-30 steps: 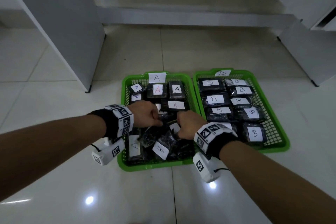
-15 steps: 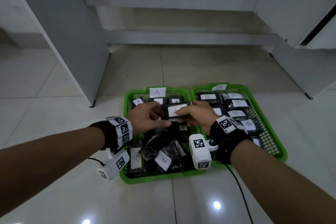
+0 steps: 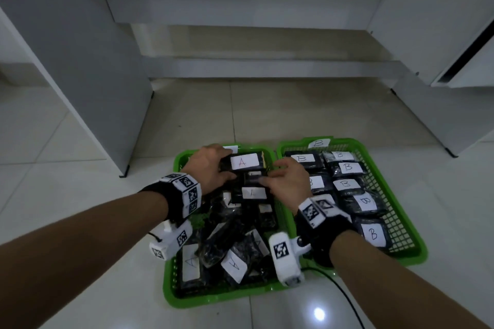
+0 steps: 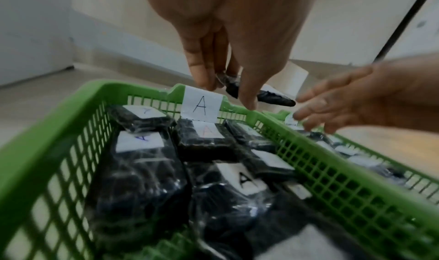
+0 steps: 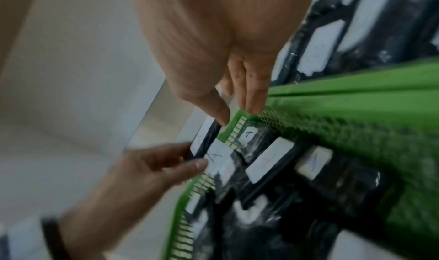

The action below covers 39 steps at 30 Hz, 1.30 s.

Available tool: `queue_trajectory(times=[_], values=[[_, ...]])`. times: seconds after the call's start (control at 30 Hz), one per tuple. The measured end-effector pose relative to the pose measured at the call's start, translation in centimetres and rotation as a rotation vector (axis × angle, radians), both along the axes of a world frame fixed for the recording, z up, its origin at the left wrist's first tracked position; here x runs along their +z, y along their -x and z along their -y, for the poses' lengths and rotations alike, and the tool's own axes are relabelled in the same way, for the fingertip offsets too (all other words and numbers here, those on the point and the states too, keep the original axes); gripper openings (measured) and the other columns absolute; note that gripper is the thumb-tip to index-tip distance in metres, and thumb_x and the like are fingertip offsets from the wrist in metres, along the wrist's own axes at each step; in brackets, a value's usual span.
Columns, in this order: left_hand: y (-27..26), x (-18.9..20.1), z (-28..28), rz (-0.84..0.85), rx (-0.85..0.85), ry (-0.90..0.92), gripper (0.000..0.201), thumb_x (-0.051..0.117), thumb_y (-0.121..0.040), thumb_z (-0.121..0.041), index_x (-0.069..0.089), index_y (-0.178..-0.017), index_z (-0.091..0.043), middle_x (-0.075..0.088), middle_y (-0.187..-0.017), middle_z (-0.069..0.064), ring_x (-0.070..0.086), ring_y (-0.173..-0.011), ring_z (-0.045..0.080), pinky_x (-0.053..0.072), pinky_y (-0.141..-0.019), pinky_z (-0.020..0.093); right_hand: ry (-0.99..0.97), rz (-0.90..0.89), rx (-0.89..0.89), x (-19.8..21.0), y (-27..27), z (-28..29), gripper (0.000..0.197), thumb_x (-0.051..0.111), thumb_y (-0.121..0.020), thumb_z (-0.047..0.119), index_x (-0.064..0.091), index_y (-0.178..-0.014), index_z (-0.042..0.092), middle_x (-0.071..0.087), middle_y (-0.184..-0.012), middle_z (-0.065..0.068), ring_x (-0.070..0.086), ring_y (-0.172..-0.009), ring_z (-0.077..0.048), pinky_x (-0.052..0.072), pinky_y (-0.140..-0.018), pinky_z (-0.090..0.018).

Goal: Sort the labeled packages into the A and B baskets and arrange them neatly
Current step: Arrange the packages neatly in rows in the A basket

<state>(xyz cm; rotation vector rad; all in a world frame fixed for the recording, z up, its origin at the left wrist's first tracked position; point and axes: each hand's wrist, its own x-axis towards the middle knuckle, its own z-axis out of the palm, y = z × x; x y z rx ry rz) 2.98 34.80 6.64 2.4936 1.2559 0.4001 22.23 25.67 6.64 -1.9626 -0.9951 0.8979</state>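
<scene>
We judge sorting done and tidying half-finished: our left hand (image 3: 211, 168) grips a black plastic-wrapped A-labelled package (image 3: 244, 161) over the far end of the left green mesh basket (image 3: 171, 286), our right hand (image 3: 287, 181) hangs slack-fingered and empty, near packages (image 3: 230, 251) lie jumbled, and the right green mesh basket (image 3: 409, 230) sits in rows.

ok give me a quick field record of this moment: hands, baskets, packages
left hand: grips a black package labelled A, held above the far end of the A basket
right hand: fingers relaxed, beside the package, holding nothing
A basket: green; far packages in rows, near ones piled crooked
B basket: green, right of the A basket; B packages in tidy rows
floor: pale glossy tiles
</scene>
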Motion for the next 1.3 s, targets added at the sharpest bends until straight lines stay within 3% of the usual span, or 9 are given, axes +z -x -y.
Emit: queue_trajectory(times=[0.13, 0.27, 0.37, 0.73, 0.87, 0.97, 1.03, 1.23, 1.3], values=[[-1.8, -1.4, -2.0, -0.041, 0.083, 0.069, 0.051, 0.08, -0.077, -0.036, 0.063, -0.122, -0.02, 0.069, -0.115, 0.004, 0.062, -0.108, 0.026, 0.048, -0.087, 0.029, -0.179, 0.556, 0.432, -0.7, 0.1, -0.8, 0.04, 0.067, -0.086, 0.002, 0.067, -0.126, 0.009, 0.064, -0.126, -0.005, 0.058, -0.117, -0.021, 0.048, -0.104, -0.032], [-3.5, -3.4, -2.8, -0.156, 0.092, 0.062, 0.044, 0.077, -0.077, -0.038, 0.066, -0.116, -0.019, 0.063, -0.113, 0.004, 0.062, -0.104, 0.029, 0.05, -0.086, 0.034, -0.021, 0.743, 0.742, -2.5, 0.0, -1.8, 0.058, 0.061, -0.088, 0.008, 0.05, -0.145, 0.01, 0.04, -0.154, -0.002, 0.037, -0.138, -0.024, 0.037, -0.113, -0.039], [-3.8, -4.2, -3.1, -0.226, 0.099, 0.0, 0.041, 0.074, -0.08, -0.036, 0.064, -0.116, -0.019, 0.053, -0.118, 0.002, 0.056, -0.108, 0.028, 0.051, -0.089, 0.041, 0.068, 0.822, 0.783, -3.1, -0.2, -2.8, 0.069, 0.062, -0.088, 0.014, 0.038, -0.153, 0.014, 0.037, -0.153, -0.002, 0.038, -0.135, -0.026, 0.038, -0.11, -0.04], [-2.3, -4.0, -3.2, -0.189, 0.06, 0.082, 0.037, 0.058, -0.084, -0.025, 0.065, -0.121, -0.02, 0.063, -0.125, 0.004, 0.062, -0.109, 0.029, 0.051, -0.091, 0.034, 0.064, 0.692, 0.737, -2.5, -0.3, -3.5, 0.056, 0.056, -0.086, 0.005, 0.054, -0.141, 0.01, 0.044, -0.151, -0.006, 0.045, -0.127, -0.035, 0.039, -0.109, -0.042], [-0.8, -2.4, -1.5, -0.134, 0.034, 0.061, 0.028, 0.056, -0.083, -0.024, 0.068, -0.108, -0.023, 0.065, -0.119, 0.006, 0.063, -0.101, 0.032, 0.053, -0.083, 0.035, -0.095, 0.646, 0.589, -2.3, 0.1, -1.3, 0.032, 0.057, -0.087, 0.006, 0.067, -0.118, 0.005, 0.06, -0.122, -0.01, 0.053, -0.115, -0.029, 0.047, -0.095, -0.036], [0.8, -1.0, 0.5, -0.121, -0.017, 0.059, 0.022, 0.057, -0.082, -0.019, 0.072, -0.097, -0.023, 0.069, -0.111, 0.004, 0.065, -0.096, 0.031, 0.051, -0.081, 0.033, -0.013, 0.51, 0.585, -1.6, 1.0, 0.3, 0.019, 0.063, -0.088, 0.014, 0.071, -0.105, 0.013, 0.069, -0.099, -0.004, 0.065, -0.092, -0.022, 0.053, -0.079, -0.032], [1.8, -0.2, 1.8, -0.14, -0.063, 0.085, 0.022, 0.058, -0.081, -0.013, 0.076, -0.092, -0.019, 0.074, -0.102, 0.004, 0.067, -0.092, 0.029, 0.051, -0.08, 0.031, 0.059, 0.38, 0.641, -1.0, 1.9, 1.5, 0.021, 0.07, -0.082, 0.019, 0.075, -0.103, 0.02, 0.072, -0.093, 0.004, 0.067, -0.084, -0.013, 0.058, -0.081, -0.035], [5.8, 0.4, 4.0, -0.217, -0.039, 0.256, 0.026, 0.056, -0.08, -0.003, 0.078, -0.088, -0.015, 0.074, -0.088, -0.004, 0.066, -0.083, 0.01, 0.044, -0.076, 0.017, 0.265, 0.381, 0.994, -1.4, 5.8, 5.1, 0.077, 0.085, -0.061, 0.064, 0.06, -0.129, 0.037, 0.046, -0.14, 0.003, 0.045, -0.129, -0.02, 0.045, -0.107, -0.044], [6.8, 0.6, 4.4, -0.2, -0.027, 0.332, 0.025, 0.056, -0.082, -0.004, 0.078, -0.086, -0.016, 0.07, -0.078, -0.011, 0.063, -0.071, -0.001, 0.051, -0.077, 0.021, 0.28, 0.415, 0.972, -2.0, 6.3, 5.7, 0.079, 0.088, -0.057, 0.061, 0.055, -0.126, 0.039, 0.039, -0.144, 0.003, 0.04, -0.133, -0.023, 0.045, -0.106, -0.047]])
